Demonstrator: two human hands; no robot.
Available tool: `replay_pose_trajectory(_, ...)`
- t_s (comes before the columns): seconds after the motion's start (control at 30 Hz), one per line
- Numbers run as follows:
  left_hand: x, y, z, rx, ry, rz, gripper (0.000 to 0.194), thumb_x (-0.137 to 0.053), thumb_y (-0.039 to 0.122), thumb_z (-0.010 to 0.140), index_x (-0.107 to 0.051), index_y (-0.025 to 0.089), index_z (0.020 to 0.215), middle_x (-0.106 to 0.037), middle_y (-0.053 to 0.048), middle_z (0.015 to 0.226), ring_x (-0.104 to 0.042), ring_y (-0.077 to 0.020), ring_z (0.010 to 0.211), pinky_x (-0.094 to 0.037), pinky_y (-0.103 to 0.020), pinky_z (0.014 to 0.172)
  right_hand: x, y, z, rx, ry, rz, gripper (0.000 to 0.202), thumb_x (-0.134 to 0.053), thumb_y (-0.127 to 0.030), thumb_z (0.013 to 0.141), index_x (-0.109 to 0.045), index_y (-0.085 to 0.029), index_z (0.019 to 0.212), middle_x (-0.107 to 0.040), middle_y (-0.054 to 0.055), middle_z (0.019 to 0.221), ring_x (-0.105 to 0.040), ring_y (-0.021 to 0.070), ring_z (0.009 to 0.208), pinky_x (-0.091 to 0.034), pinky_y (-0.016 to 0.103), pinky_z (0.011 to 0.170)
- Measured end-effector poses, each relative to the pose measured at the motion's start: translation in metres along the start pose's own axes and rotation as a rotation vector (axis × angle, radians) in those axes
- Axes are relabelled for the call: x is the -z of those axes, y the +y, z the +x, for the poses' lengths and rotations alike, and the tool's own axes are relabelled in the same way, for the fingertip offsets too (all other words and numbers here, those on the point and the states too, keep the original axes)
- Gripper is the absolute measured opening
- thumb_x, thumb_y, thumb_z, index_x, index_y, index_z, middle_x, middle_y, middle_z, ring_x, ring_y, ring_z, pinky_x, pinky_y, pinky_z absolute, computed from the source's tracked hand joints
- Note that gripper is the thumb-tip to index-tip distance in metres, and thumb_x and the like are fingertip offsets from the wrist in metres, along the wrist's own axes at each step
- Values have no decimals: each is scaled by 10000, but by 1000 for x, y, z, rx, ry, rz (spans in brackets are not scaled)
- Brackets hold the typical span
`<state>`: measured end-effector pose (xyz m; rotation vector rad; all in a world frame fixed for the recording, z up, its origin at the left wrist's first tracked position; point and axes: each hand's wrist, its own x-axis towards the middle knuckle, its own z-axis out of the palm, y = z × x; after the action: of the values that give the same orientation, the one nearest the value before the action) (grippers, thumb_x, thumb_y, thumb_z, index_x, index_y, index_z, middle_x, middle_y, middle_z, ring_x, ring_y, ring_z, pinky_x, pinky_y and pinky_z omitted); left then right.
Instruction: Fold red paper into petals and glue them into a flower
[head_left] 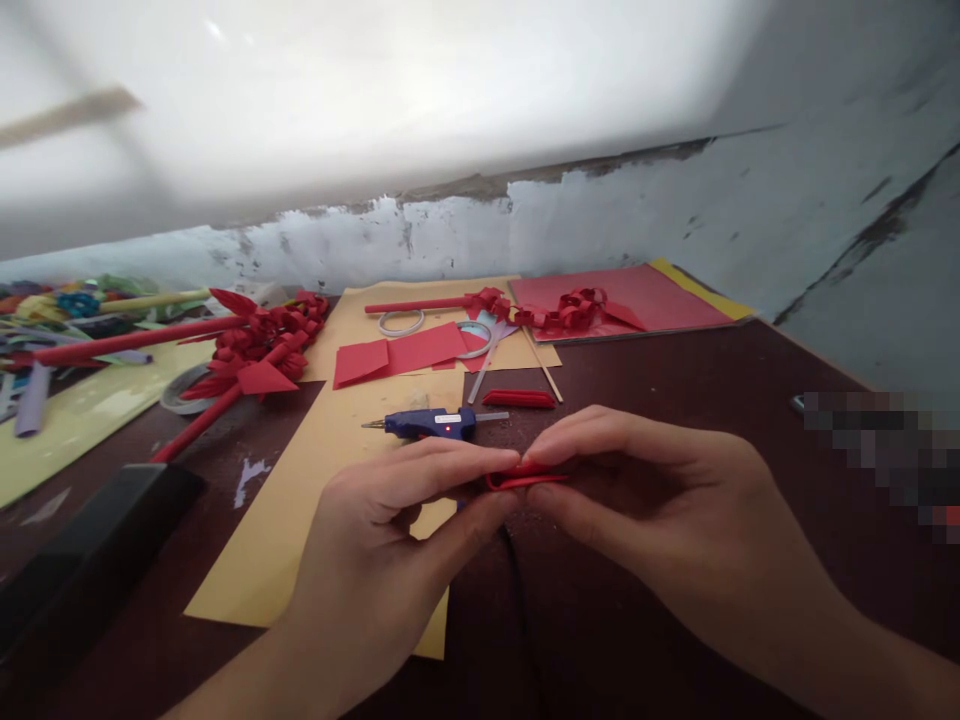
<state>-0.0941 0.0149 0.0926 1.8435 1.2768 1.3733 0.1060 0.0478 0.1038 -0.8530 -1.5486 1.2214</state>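
Between both hands is a small folded strip of red paper [529, 480]. My left hand [397, 520] pinches its left end between thumb and fingers. On the other end, the thumb and fingertips of my right hand [652, 500] are closed as well. Just beyond the fingers lies a blue hot glue gun [431, 424], its nozzle pointing left and a small red light showing. Another folded red paper piece [519, 399] rests behind it. Farther back are flat red paper strips [401, 354] and a roll of tape [474, 340].
Red paper flowers on stems [259, 345] lie at the left, near a black box-shaped object [97, 550]. Yellow-tan paper sheets [300, 540] cover part of the dark table [750, 420]. A red folder-like sheet [637, 300] lies at the back right, by the peeling wall.
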Motion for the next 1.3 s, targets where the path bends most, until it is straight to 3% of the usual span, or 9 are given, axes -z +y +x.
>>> replay_pose_trajectory(0.3,-1,2,1,-22,-3,14,331,-818,62,863,-849,351,1021,-845,71,976,-794,-129,847,-657,-183,753,2,1,2,-106,-34,101,176,-958,-204,743,-847,-257,868,-825,11,884,-803,201,881,-664,209,797)
replay_pose_trajectory(0.57,0,3,2,10,7,22,223,-866,136,830,-841,313,962,-832,68,876,-760,-119,761,-637,-176,706,5,1,1,45,-16,-78,181,-943,-164,754,-851,-276,863,-824,-6,903,-762,154,844,-615,170,783)
replay_pose_trajectory(0.83,0,2,-1,-137,-23,190,176,-772,123,915,-756,282,989,-800,43,948,-745,-122,819,-607,-209,741,6,-2,2,-9,-85,-7,171,-924,-145,768,-868,-263,878,-828,15,901,-783,172,817,-649,199,747)
replay_pose_trajectory(1.03,1,3,1,-22,-45,96,155,-756,145,928,-753,299,944,-767,70,860,-709,-104,766,-571,-190,700,6,-2,3,-11,-82,-25,255,-943,-118,726,-866,-270,915,-839,-1,886,-788,169,799,-645,193,731)
replay_pose_trajectory(1.3,2,4,1,26,-64,20,167,-765,147,918,-781,311,947,-787,70,874,-723,-107,778,-572,-182,689,9,-1,2,35,-78,-82,180,-921,-155,770,-865,-283,883,-823,-16,870,-751,138,771,-612,169,709)
